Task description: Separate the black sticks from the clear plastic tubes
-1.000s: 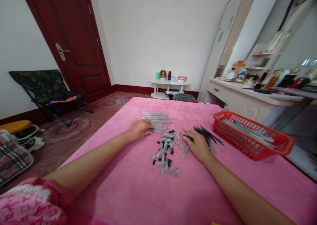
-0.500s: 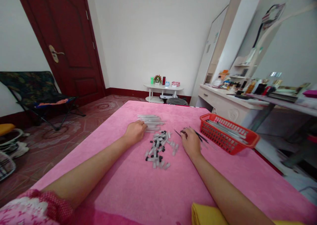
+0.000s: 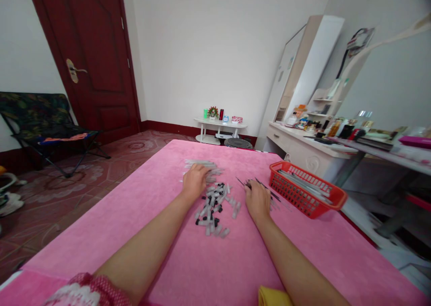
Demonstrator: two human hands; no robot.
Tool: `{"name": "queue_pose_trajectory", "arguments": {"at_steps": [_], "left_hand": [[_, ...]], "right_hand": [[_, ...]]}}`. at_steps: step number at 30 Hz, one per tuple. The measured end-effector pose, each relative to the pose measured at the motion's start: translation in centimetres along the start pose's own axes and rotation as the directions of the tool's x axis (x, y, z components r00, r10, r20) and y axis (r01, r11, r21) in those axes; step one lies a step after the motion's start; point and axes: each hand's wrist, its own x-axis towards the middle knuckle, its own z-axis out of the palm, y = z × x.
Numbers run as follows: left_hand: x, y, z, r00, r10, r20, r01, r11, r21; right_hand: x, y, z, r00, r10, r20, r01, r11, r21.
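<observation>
Past the small pieces, my left hand (image 3: 195,182) reaches over a bundle of slim pale rods (image 3: 212,166) that look like pen barrels. Its fingers bend down at the rods' near side, slightly blurred, and their grip is hidden. My right hand (image 3: 257,200) rests right of the pieces with its fingers curled together. A thin dark rod (image 3: 239,180) sticks out from its fingertips, and more dark rods (image 3: 273,195) lie beyond its knuckles. Between the hands is a loose heap of short translucent and black caps (image 3: 212,209).
A red plastic basket (image 3: 292,191) holding long grey rods stands at the right edge of the pink-covered table (image 3: 208,270). Yellow cloth (image 3: 272,297) lies near the front. A dressing table (image 3: 303,146) is on the right; a folding chair (image 3: 43,126) is on the left.
My left hand has shifted right across the near ends of the pale rods, its forearm swinging inward. My right hand stays beside the dark rods. The camera view has moved slightly.
</observation>
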Motion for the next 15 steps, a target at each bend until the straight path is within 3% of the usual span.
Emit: {"name": "queue_pose_trajectory", "arguments": {"at_steps": [6,15], "left_hand": [[-0.5,-0.8,0.0,0.999,0.047,0.014,-0.048,0.998,0.029],[-0.6,0.3,-0.6,0.988,0.137,0.077,-0.141,0.988,0.056]], "right_hand": [[0.0,0.2,-0.3,0.98,-0.159,-0.117,0.181,0.958,0.222],[-0.1,-0.1,-0.6,0.952,-0.261,-0.157,0.295,0.921,0.255]]}}
